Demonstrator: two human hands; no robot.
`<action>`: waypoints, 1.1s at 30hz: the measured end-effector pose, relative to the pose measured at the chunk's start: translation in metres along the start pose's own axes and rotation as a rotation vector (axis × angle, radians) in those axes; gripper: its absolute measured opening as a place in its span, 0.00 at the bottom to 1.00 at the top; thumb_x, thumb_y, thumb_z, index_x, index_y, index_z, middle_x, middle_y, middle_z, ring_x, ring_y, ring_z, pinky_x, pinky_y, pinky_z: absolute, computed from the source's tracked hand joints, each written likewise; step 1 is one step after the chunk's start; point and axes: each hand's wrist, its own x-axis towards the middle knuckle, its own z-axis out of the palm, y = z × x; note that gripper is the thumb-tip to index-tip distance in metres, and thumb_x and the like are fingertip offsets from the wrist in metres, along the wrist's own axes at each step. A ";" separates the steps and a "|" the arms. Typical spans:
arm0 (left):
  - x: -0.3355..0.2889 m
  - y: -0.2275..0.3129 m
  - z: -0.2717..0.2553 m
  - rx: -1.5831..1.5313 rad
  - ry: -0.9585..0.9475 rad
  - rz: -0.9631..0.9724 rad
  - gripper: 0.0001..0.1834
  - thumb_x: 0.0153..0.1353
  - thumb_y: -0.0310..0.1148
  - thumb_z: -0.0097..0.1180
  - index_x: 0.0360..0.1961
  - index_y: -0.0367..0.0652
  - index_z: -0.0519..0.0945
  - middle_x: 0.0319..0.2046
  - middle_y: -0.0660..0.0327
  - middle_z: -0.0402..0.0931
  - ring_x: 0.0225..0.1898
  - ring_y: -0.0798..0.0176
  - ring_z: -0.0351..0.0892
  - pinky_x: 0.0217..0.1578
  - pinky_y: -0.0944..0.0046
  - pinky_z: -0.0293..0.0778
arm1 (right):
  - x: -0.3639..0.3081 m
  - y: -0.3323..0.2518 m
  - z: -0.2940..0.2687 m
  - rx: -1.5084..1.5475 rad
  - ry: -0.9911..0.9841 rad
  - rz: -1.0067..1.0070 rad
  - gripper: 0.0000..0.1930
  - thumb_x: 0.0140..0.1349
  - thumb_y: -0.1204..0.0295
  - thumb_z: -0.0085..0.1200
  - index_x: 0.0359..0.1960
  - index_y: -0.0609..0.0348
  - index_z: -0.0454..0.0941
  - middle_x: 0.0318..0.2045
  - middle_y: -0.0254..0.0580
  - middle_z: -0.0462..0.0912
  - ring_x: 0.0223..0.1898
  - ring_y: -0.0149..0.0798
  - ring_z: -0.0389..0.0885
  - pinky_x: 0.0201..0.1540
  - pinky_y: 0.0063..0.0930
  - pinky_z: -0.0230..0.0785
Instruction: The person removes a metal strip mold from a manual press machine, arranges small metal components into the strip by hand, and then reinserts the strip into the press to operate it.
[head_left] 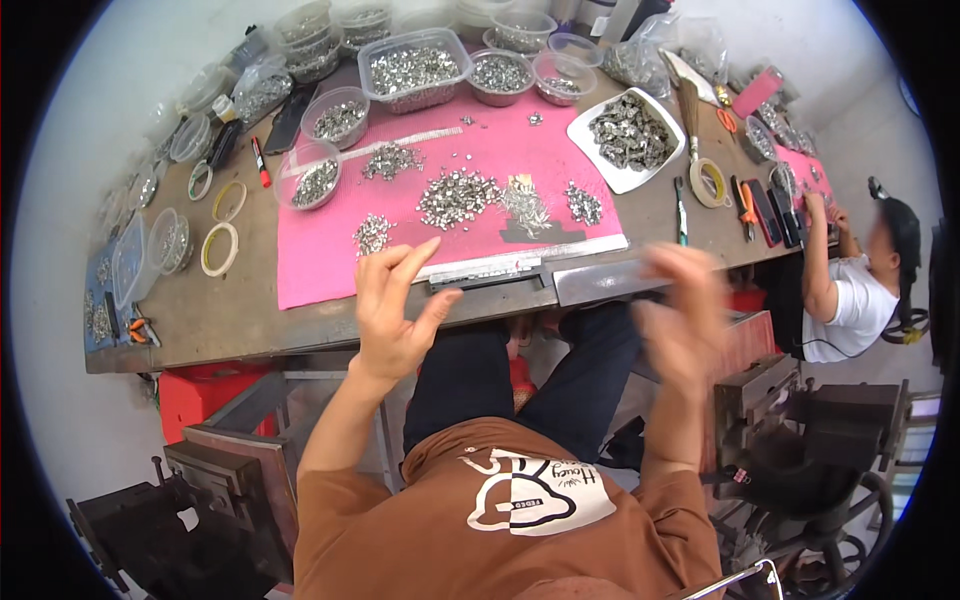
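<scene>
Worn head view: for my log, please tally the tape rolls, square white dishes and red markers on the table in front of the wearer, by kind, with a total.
Tape rolls: 4
Square white dish: 1
Red marker: 1
Total: 6

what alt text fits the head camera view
A person's open left hand and blurred right hand are at the near edge of a workbench. Small silvery pieces lie in piles on a pink mat near plastic tubs; a co-worker is at right.

Pink mat, silvery metal pieces, white dish, brown shirt
</scene>
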 end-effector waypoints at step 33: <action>-0.009 0.319 0.387 -1.253 -1.039 0.154 0.23 0.66 0.20 0.53 0.63 0.37 0.76 0.49 0.56 0.76 0.47 0.62 0.77 0.53 0.66 0.72 | -0.309 -0.051 -0.178 -0.554 0.702 1.010 0.22 0.49 0.71 0.76 0.42 0.63 0.78 0.24 0.34 0.81 0.24 0.26 0.79 0.29 0.22 0.74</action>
